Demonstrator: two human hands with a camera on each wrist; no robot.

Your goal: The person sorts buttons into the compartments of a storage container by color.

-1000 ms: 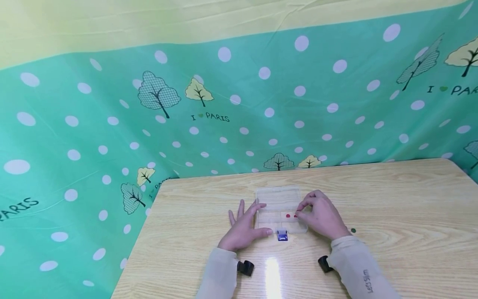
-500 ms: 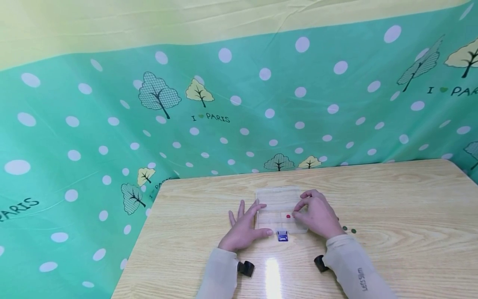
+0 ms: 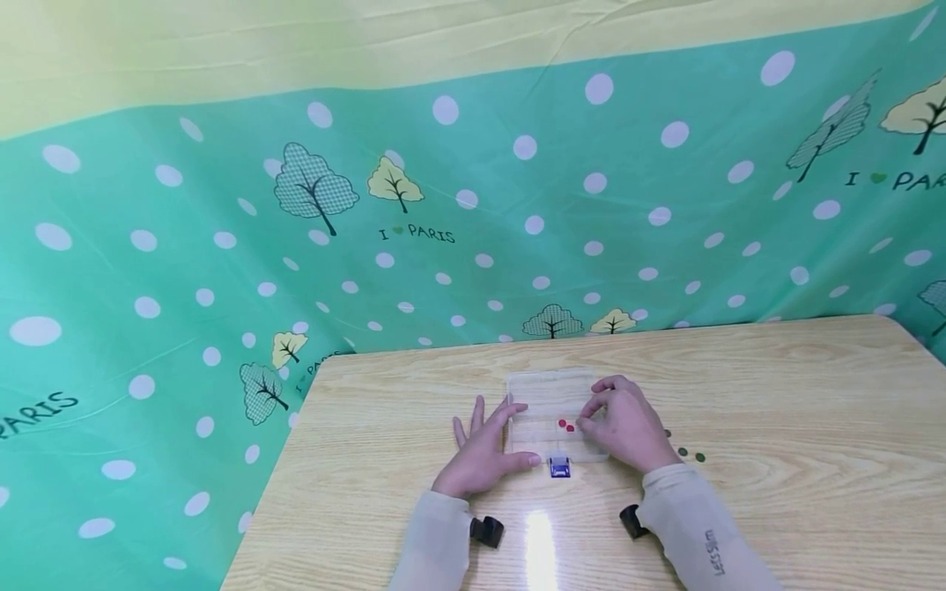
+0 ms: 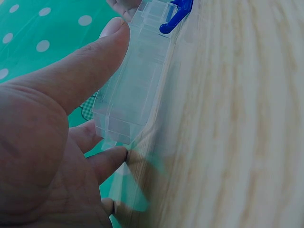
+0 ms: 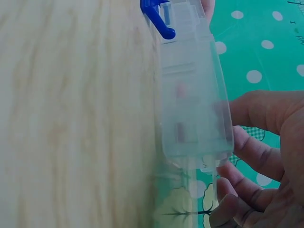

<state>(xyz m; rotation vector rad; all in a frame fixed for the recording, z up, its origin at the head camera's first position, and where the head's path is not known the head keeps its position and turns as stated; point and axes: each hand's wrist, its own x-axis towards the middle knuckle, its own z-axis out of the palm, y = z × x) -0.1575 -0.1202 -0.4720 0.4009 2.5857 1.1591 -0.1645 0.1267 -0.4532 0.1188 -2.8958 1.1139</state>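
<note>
A clear plastic compartment box with a blue latch lies on the table. My left hand steadies its left side, thumb along the front and index finger over the rim, the others spread. My right hand reaches over the right side, thumb and index fingertips close together inside. Whether anything is between those fingertips is too small to tell. Beside them, two small red pieces lie in a front compartment. In the right wrist view, a blurred reddish spot shows through the box wall.
Several small dark green pieces lie on the wooden table to the right of my right hand. A green dotted cloth hangs behind the table. Black wrist mounts stick out below both forearms.
My right hand has shifted slightly left, uncovering more green pieces. Two red pieces now sit close together left of its fingertips; half a second ago only one showed. The left hand stays put.
</note>
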